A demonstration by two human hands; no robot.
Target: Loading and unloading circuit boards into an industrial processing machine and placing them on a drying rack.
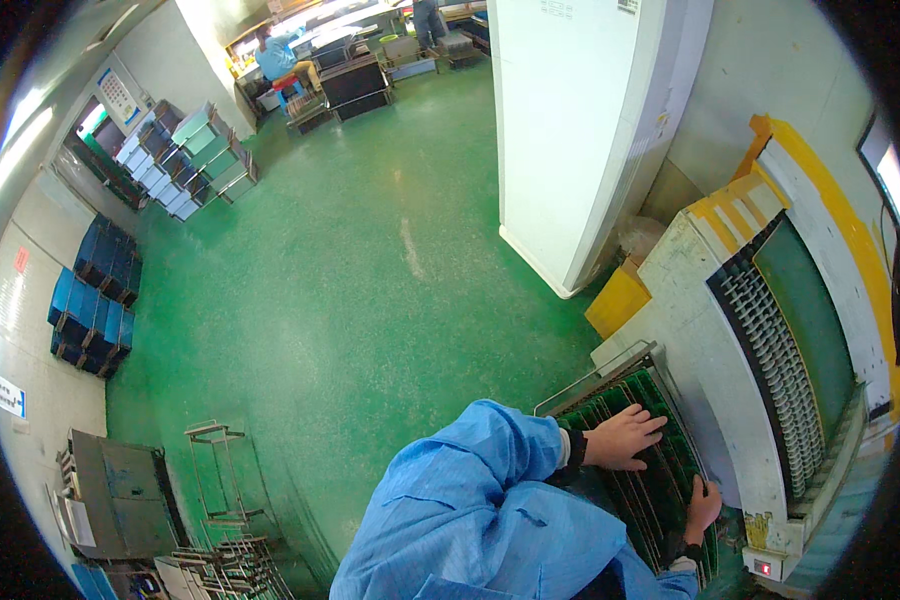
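Note:
At the lower right, a metal-framed rack [654,352] holds several thin green circuit boards [638,500] standing on edge in rows. My left hand [625,438] lies across their upper edges, palm down, its fingers stretched out and apart. Lower and further right, my right hand [703,510] is closed, fingers curled at the right-hand edge of a green board, close to the rack's side. What lies inside its grasp is partly hidden. Blue sleeves cover both arms, with dark cuffs at the wrists.
Right of the rack stands a machine with a roller conveyor [770,360], a large green panel [805,320] on it. A white cabinet [570,130] and a yellow box [618,300] stand beyond. Blue bins [95,310] line the left wall. A person [278,60] sits far off.

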